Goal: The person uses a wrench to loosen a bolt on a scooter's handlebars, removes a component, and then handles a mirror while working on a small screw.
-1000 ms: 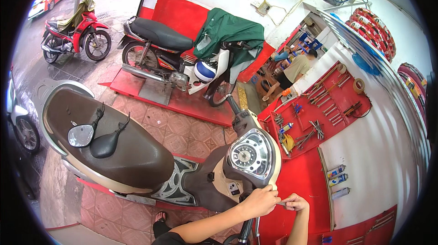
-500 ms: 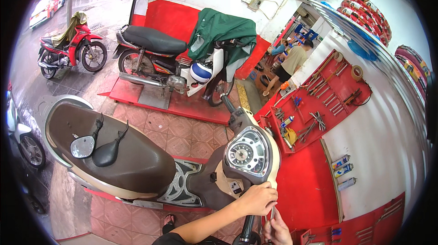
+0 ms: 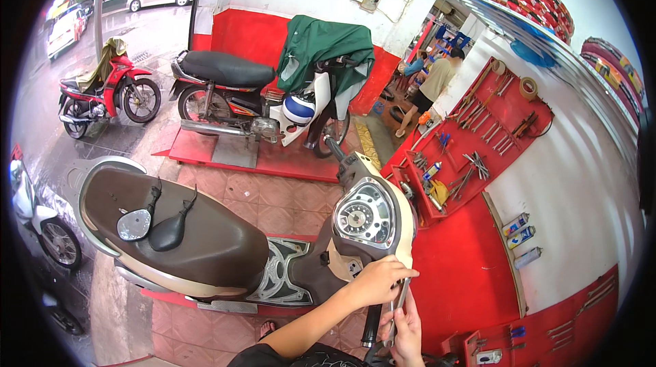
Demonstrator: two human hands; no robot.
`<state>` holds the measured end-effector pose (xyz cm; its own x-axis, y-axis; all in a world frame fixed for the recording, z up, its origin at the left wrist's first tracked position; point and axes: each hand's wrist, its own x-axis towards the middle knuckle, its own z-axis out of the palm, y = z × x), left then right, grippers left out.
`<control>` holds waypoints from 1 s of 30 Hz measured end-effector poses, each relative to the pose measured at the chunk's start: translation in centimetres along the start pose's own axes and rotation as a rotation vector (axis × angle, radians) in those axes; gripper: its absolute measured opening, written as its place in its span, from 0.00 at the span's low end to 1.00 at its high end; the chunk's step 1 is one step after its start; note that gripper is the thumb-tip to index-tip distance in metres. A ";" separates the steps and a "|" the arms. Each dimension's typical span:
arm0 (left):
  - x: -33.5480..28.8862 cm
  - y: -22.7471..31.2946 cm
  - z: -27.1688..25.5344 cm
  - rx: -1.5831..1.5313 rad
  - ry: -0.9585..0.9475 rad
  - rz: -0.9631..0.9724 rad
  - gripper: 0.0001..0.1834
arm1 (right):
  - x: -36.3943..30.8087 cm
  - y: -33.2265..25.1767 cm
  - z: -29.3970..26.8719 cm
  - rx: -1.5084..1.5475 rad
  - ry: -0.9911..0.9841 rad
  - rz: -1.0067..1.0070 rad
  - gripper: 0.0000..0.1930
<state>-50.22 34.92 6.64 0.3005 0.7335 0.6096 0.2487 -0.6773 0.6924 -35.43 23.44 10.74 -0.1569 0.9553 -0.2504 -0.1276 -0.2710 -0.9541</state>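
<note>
A cream and brown scooter (image 3: 205,244) stands in front of me with its round speedometer (image 3: 359,216) facing up. My left hand (image 3: 379,281) grips the edge of the cream handlebar cover (image 3: 404,244) just below the speedometer. My right hand (image 3: 408,329) holds a slim metal tool (image 3: 398,296) upright beside the black handlebar grip (image 3: 371,326), its tip at the cover's lower edge. Two detached black mirrors (image 3: 154,220) lie on the brown seat.
A red tool board (image 3: 478,141) with wrenches and pliers hangs on the white wall at right, spray cans (image 3: 519,237) below it. Another motorbike (image 3: 273,104) under a green cloth sits on a red lift behind. A red motorbike (image 3: 109,97) is parked outside. A person (image 3: 434,87) crouches in the back.
My view has shifted slightly. My right hand has dropped from beside the left hand to below it, now holding the tool upright near the grip. My left hand stays on the cover.
</note>
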 end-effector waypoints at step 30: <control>0.7 2.8 1.4 0.298 0.126 -0.015 0.13 | 22.1 -6.0 -19.8 -0.447 -1.108 0.122 0.19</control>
<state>-47.98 33.48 8.45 0.1826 0.7321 0.6563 0.5165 -0.6394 0.5695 -18.71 48.48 7.65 -0.9295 0.2464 -0.2744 0.2632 -0.0781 -0.9616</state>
